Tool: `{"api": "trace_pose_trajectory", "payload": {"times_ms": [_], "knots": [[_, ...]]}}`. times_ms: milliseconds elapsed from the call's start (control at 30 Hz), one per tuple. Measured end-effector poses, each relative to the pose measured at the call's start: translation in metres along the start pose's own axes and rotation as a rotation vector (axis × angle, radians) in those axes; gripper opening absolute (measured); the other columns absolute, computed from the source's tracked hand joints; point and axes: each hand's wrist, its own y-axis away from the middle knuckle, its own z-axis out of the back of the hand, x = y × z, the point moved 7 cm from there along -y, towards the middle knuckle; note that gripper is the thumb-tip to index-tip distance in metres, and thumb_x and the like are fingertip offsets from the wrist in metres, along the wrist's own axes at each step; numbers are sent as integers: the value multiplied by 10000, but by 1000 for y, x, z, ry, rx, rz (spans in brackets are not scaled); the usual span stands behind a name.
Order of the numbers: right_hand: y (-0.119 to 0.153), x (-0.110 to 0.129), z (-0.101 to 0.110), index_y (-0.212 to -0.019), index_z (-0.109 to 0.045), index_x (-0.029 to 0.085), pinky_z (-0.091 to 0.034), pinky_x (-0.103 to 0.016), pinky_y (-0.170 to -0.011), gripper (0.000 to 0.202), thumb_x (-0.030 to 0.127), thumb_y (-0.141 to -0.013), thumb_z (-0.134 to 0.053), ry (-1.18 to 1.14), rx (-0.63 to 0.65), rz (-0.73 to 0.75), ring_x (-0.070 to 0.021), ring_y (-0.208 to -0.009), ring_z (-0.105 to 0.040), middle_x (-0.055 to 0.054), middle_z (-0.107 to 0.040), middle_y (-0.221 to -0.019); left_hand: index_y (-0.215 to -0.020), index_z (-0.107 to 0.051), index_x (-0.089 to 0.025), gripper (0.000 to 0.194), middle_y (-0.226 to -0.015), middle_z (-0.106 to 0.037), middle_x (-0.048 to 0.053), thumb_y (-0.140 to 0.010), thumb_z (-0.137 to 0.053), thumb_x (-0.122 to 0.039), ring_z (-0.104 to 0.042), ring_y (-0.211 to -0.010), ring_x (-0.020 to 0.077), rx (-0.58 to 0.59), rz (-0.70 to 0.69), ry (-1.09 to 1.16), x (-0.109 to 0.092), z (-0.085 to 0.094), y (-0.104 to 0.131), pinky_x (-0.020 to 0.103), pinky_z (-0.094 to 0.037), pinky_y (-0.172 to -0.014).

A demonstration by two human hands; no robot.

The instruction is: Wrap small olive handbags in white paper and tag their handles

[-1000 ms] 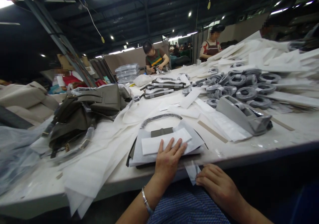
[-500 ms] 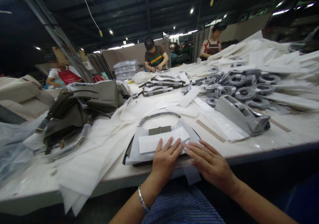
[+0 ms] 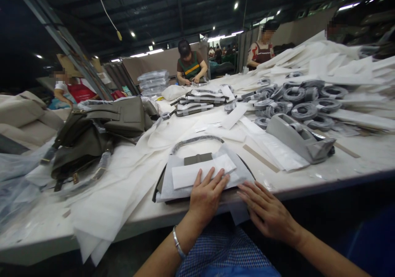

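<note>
Resting left hand (image 3: pixel 206 197) flat on white strip (image 3: pixel 187 176) atop bag (image 3: pixel 197 158). Holding right hand (image 3: pixel 270 213) flat, apart, beside bag's edge.

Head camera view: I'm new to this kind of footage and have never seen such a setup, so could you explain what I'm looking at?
There is no machine here: you see a person's own bare hands. The camera is worn on the head and looks forward and down.

The left hand lies flat on a folded white strip, on white wrapping paper over an olive handbag. The right hand is open at the bag's near right edge; whether it presses there is hard to tell. Neither hand grips anything.

Elsewhere on the white table are a grey tape dispenser, coiled grey straps and, at left, more olive bags.
</note>
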Motion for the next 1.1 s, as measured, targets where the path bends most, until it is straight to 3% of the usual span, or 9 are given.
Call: {"api": "trace_pose_trajectory", "payload": {"times_ms": [167, 267, 433, 833, 1100], "knots": [[20, 17, -12, -1429, -496, 173, -383, -444, -1158, 571, 3, -885, -454, -33, -25, 78, -226, -1397, -414, -90, -558, -1426, -1420, -484, -329, 421, -1452, -530, -9, -999, -489, -331, -442, -1389, 217, 16, -16, -14, -1, 0, -1, 502, -298, -1186], [5, 21, -15, -1358, -571, 176, -463, -421, -1098, 461, 41, -929, -467, -116, -109, 112, -208, -1311, -528, -90, -656, -1307, -1422, -484, -326, 429, -1445, -538, 1, -994, -504, -345, -456, -1379, 221, 4, -24, -37, -2, 0, 0, 500, -311, -1180], [-21, 20, 1, -1214, -673, 182, -572, -330, -973, 432, 0, -915, -420, -206, -235, -3, -175, -1082, -693, -75, -750, -1124, -1415, -491, -329, 411, -1449, -529, -23, -1009, -468, -271, -454, -1380, 207, -36, -18, -55, -2, -4, 3, 479, -301, -1191], [-14, 38, 21, -1096, -700, 152, -566, -283, -973, 417, -43, -857, -421, -243, -215, -43, -164, -1030, -715, -60, -770, -1049, -1373, -534, -329, 368, -1428, -545, -49, -1018, -464, -266, -467, -1369, 200, -92, 2, -26, -3, -5, 3, 471, -300, -1193], [-41, 32, 47, -1068, -717, 180, -580, -277, -936, 317, 51, -927, -464, -200, -197, 44, -148, -947, -734, -50, -778, -1015, -1388, -523, -318, 381, -1460, -517, -43, -1015, -455, -282, -465, -1370, 223, -86, -55, -38, -2, -8, 6, 493, -322, -1180]]}}
